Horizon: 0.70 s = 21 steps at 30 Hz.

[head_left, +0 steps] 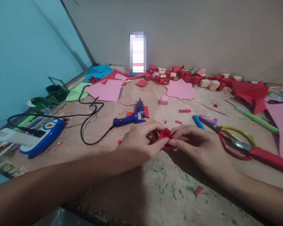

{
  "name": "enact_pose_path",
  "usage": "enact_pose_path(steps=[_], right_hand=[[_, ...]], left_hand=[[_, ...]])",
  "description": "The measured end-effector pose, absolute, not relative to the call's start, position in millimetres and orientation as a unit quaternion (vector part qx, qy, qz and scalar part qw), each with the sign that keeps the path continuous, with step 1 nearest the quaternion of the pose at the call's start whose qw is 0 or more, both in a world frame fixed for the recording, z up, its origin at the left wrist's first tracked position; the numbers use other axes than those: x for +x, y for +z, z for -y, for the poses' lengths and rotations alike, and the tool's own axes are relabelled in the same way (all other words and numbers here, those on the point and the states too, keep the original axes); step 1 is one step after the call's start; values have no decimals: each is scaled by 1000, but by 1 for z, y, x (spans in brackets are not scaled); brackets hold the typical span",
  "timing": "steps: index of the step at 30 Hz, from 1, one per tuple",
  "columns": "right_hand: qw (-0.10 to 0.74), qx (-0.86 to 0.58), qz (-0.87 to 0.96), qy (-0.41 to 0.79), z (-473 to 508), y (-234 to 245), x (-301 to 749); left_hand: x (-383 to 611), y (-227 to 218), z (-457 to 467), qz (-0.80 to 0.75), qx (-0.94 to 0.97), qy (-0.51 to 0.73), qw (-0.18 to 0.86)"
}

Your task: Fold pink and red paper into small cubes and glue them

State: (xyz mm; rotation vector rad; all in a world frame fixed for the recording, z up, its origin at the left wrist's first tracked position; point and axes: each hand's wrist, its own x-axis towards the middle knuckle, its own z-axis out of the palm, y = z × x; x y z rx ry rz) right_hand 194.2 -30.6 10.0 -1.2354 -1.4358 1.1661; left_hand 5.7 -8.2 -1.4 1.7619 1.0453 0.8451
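Observation:
A small folded piece of red paper (164,134) is pinched between both hands above the front half of the table. My left hand (141,139) grips it from the left with thumb and fingers. From the other side my right hand (198,142) holds its right edge, fingertips together. Fingers cover much of the paper, so its full shape is hidden. Just beyond my left hand lies a blue glue gun (129,119) with a small red light. Scissors (235,138) with red and yellow handles rest right of my right hand.
Small red, pink and cream paper boxes (186,75) crowd the back edge beside a lit phone (138,51). Pink paper sheets (108,89) lie at back left. A black cord (81,125) loops to a blue power strip (43,135). A pink paper cube (164,99) sits mid-table.

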Motion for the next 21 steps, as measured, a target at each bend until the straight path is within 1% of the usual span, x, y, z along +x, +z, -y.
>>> enact_pose_path(steps=[5, 11, 14, 16, 21], right_hand=[[447, -506, 548, 494, 29, 9, 198], [430, -492, 488, 579, 28, 7, 200], [422, -486, 481, 595, 27, 7, 200], [422, -485, 475, 601, 27, 6, 200], [429, -467, 453, 627, 28, 2, 201]], left_hand=[[4, -4, 7, -420, 712, 359, 433], [4, -6, 7, -412, 660, 387, 495], [4, -6, 7, -411, 660, 381, 501], [4, -5, 7, -413, 671, 385, 481], [3, -2, 6, -418, 714, 405, 390]])
